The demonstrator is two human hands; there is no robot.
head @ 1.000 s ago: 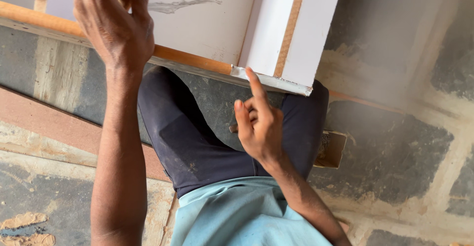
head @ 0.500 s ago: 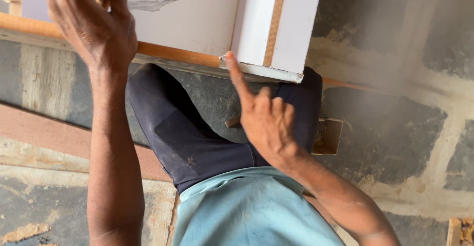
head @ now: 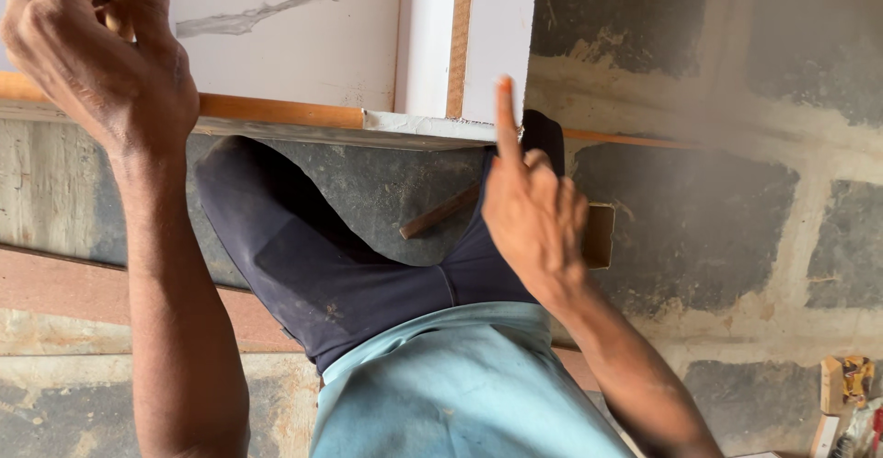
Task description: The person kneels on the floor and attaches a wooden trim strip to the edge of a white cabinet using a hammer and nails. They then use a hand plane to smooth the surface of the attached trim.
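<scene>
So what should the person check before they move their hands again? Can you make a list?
1. Left hand gripping something: ok, fingers are curled around a wooden piece at the top edge.
2. Right hand free: ok, it holds nothing, with the index finger pointing at the white panel's corner.
3. White marbled panel resting flat: cannot tell.
4. Panel's wooden edge strip intact: ok where visible.
5. Loose wooden stick below, clear of the hands: ok.
</scene>
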